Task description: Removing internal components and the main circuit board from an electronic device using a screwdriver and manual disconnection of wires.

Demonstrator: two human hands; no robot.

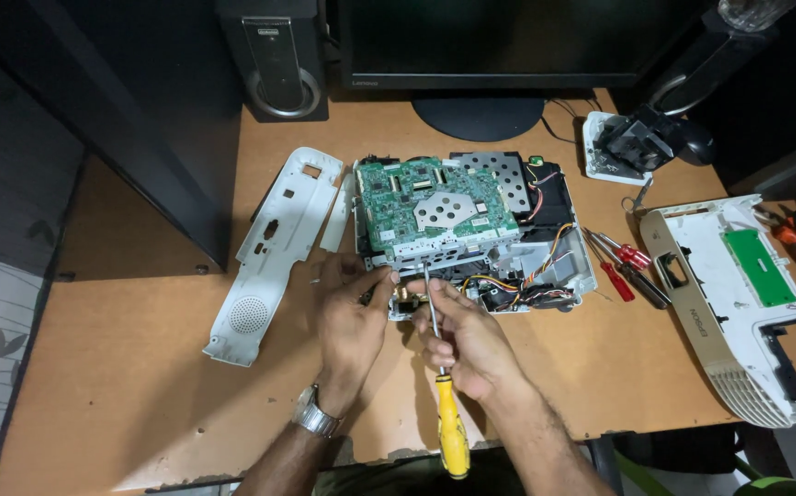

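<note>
An opened projector chassis (pixel 545 266) lies on the wooden desk (pixel 141 386), with a green circuit board (pixel 416 197) on top and coloured wires at its right. My right hand (pixel 467 340) grips a yellow-handled screwdriver (pixel 450 432), its shaft pointing up to the chassis' front edge below the board. My left hand (pixel 350 321), a watch on its wrist, pinches the front left corner of the chassis next to the screwdriver tip.
A white side panel (pixel 269 257) lies left of the chassis. The white top cover (pixel 738 312) rests at the right, with red-handled screwdrivers (pixel 623 262) between. A lens block (pixel 632 142), monitor stand (pixel 478 115) and speaker (pixel 278 64) stand at the back.
</note>
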